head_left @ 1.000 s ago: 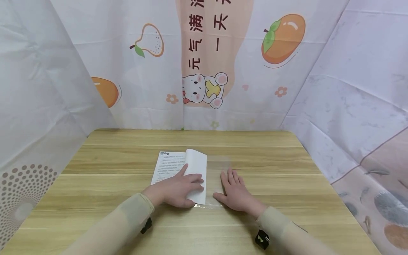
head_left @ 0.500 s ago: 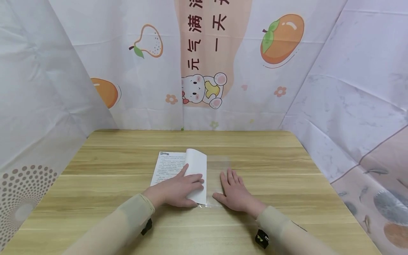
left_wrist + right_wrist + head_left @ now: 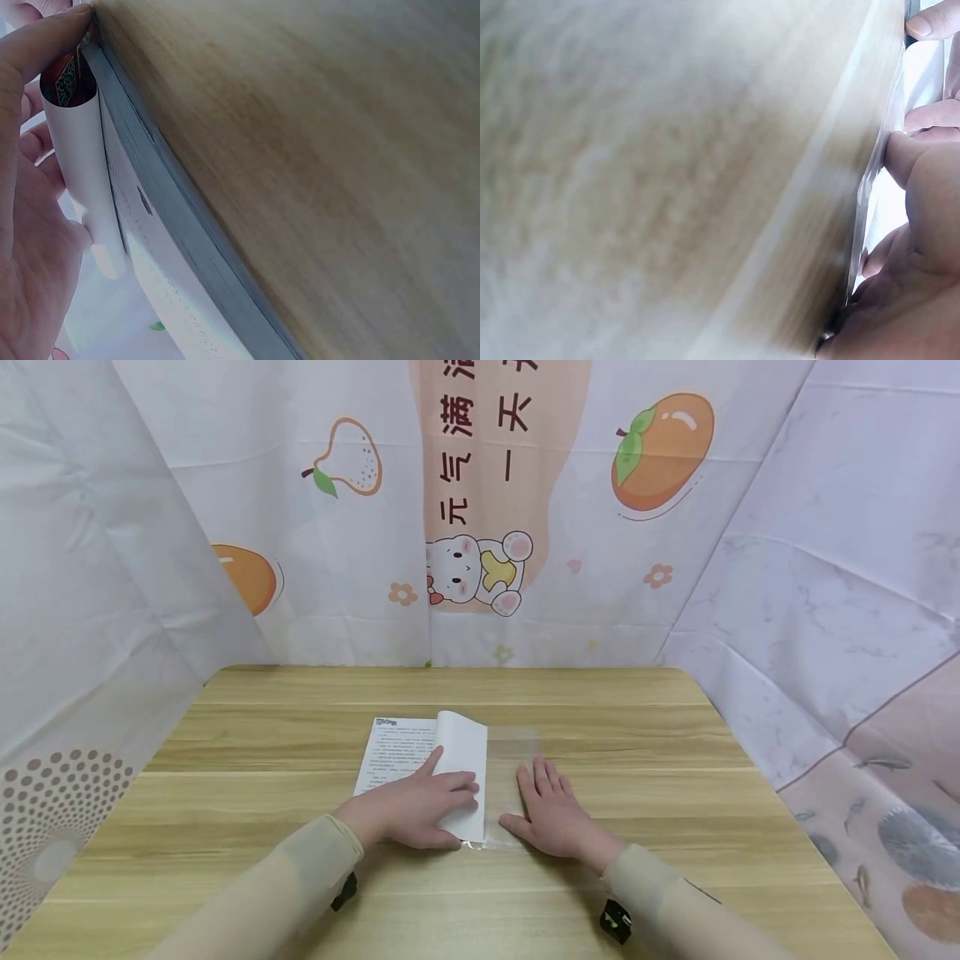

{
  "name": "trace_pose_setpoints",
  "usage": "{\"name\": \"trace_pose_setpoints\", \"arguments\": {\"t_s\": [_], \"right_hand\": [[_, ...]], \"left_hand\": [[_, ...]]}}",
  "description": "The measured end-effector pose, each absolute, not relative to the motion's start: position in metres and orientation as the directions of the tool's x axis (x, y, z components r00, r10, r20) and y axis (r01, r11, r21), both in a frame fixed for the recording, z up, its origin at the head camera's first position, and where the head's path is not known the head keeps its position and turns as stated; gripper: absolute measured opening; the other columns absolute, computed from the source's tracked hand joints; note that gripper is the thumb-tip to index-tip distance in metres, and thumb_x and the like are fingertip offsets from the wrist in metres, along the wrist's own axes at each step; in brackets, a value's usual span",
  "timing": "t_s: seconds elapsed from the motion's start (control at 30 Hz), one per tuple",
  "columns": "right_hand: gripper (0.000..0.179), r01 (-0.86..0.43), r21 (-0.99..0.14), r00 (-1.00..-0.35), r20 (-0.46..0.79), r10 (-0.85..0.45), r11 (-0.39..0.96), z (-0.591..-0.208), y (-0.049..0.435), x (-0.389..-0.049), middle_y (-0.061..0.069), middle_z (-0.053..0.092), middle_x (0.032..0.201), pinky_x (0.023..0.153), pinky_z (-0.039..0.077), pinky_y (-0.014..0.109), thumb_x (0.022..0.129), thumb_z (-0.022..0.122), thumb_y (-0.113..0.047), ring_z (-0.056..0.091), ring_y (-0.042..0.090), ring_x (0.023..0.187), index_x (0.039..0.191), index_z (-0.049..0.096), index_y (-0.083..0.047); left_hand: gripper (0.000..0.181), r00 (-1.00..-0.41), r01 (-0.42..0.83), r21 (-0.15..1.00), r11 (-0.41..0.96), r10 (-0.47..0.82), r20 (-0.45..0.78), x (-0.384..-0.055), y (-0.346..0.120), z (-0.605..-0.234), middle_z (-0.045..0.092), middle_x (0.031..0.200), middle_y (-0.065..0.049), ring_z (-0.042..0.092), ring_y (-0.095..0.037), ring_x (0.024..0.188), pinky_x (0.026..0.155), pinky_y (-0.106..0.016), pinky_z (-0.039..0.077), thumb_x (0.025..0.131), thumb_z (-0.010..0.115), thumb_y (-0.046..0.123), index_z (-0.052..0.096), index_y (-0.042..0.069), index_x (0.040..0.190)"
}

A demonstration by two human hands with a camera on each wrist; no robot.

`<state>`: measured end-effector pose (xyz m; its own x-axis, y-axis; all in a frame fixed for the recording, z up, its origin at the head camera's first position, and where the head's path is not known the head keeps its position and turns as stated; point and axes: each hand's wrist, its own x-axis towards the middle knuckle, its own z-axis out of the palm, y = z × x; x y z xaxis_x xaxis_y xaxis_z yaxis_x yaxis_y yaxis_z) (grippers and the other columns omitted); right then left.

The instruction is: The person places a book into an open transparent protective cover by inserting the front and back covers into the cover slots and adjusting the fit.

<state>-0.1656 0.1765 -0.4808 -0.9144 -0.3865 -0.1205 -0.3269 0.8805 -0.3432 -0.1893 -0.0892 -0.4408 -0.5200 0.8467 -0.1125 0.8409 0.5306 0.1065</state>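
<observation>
A book [image 3: 393,747] with printed text on its page lies on the wooden table. Its white cover flap [image 3: 463,745] bends over to the right; in the left wrist view the curled flap [image 3: 79,157] shows a dark and red print inside, beside the page edges [image 3: 176,221]. My left hand [image 3: 423,807] presses on the flap with spread fingers, its thumb at the flap's near edge. A clear plastic sheet [image 3: 510,747] extends to the right from under the flap. On it my right hand [image 3: 555,817] rests palm down, fingers straight; in the right wrist view the sheet's edge [image 3: 862,199] runs along the hand.
The wooden table [image 3: 262,727] extends around the book on all sides. A white cloth [image 3: 360,552] with fruit and cartoon prints hangs behind it, and more cloth hangs at both sides. Each wrist carries a small black device [image 3: 616,921].
Both hands stay almost in place on the flap and the plastic sheet. The left thumb shifts only very slightly at the near edge.
</observation>
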Motion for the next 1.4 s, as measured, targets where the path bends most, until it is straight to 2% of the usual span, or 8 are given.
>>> {"name": "trace_pose_setpoints", "arguments": {"t_s": [0.33, 0.53, 0.67, 0.83, 1.0, 1.1, 1.4], "right_hand": [[0.089, -0.322, -0.343, -0.916, -0.123, -0.383, 0.882, -0.469, 0.172, -0.161, 0.037, 0.009, 0.163, 0.121, 0.014, 0.066, 0.1, 0.058, -0.051, 0.007, 0.052, 0.153, 0.158, 0.024, 0.008], [0.078, -0.352, -0.319, -0.912, -0.093, -0.398, 0.88, -0.447, 0.168, -0.163, 0.043, 0.028, 0.154, 0.115, 0.028, 0.067, 0.099, 0.064, -0.046, 0.027, 0.059, 0.144, 0.148, 0.041, 0.011], [0.062, -0.378, -0.287, -0.913, -0.044, -0.406, 0.88, -0.439, 0.168, -0.168, 0.036, 0.039, 0.152, 0.114, 0.031, 0.067, 0.1, 0.064, -0.039, 0.035, 0.058, 0.14, 0.141, 0.054, 0.006], [0.05, -0.526, -0.256, -0.845, 0.046, -0.533, 0.811, -0.438, 0.168, -0.177, 0.026, 0.048, 0.151, 0.116, 0.032, 0.063, 0.101, 0.064, -0.028, 0.039, 0.049, 0.143, 0.139, 0.058, 0.004], [0.047, -0.641, -0.253, -0.754, 0.026, -0.657, 0.725, -0.438, 0.162, -0.181, 0.02, 0.051, 0.152, 0.115, 0.036, 0.057, 0.103, 0.059, -0.022, 0.043, 0.043, 0.142, 0.145, 0.055, 0.001], [0.046, -0.67, -0.244, -0.722, -0.004, -0.692, 0.701, -0.44, 0.16, -0.181, 0.016, 0.052, 0.152, 0.113, 0.04, 0.055, 0.104, 0.058, -0.02, 0.044, 0.041, 0.142, 0.146, 0.055, -0.002], [0.047, -0.657, -0.258, -0.715, -0.088, -0.694, 0.709, -0.442, 0.158, -0.182, 0.013, 0.046, 0.157, 0.115, 0.038, 0.054, 0.106, 0.055, -0.02, 0.04, 0.039, 0.146, 0.151, 0.051, -0.006]], "left_hand": [[0.05, -0.519, 0.841, 0.112, 0.529, 0.848, -0.109, -0.189, -0.09, -0.442, 0.051, 0.151, 0.002, 0.037, -0.014, 0.148, 0.122, -0.065, 0.008, 0.094, 0.068, 0.051, 0.062, 0.021, 0.134], [0.05, -0.52, 0.84, 0.117, 0.53, 0.847, -0.111, -0.189, -0.09, -0.443, 0.051, 0.151, 0.002, 0.037, -0.014, 0.147, 0.122, -0.065, 0.008, 0.094, 0.067, 0.052, 0.062, 0.021, 0.133], [0.05, -0.52, 0.84, 0.114, 0.53, 0.847, -0.109, -0.189, -0.091, -0.444, 0.051, 0.151, 0.003, 0.037, -0.014, 0.148, 0.122, -0.064, 0.008, 0.094, 0.067, 0.052, 0.062, 0.021, 0.132], [0.049, -0.516, 0.844, 0.111, 0.525, 0.85, -0.103, -0.19, -0.091, -0.444, 0.051, 0.151, 0.003, 0.037, -0.014, 0.148, 0.122, -0.065, 0.009, 0.094, 0.067, 0.052, 0.062, 0.022, 0.132], [0.049, -0.513, 0.845, 0.117, 0.521, 0.853, -0.096, -0.19, -0.091, -0.444, 0.051, 0.151, 0.003, 0.037, -0.014, 0.148, 0.122, -0.065, 0.008, 0.093, 0.068, 0.051, 0.062, 0.022, 0.132], [0.049, -0.514, 0.843, 0.125, 0.523, 0.852, -0.099, -0.19, -0.09, -0.443, 0.051, 0.151, 0.003, 0.037, -0.014, 0.148, 0.123, -0.064, 0.008, 0.093, 0.068, 0.05, 0.061, 0.022, 0.133], [0.053, -0.523, 0.834, 0.144, 0.532, 0.846, -0.097, -0.189, -0.09, -0.443, 0.05, 0.152, 0.003, 0.035, -0.014, 0.149, 0.123, -0.063, 0.004, 0.094, 0.066, 0.054, 0.06, 0.021, 0.134]]}}
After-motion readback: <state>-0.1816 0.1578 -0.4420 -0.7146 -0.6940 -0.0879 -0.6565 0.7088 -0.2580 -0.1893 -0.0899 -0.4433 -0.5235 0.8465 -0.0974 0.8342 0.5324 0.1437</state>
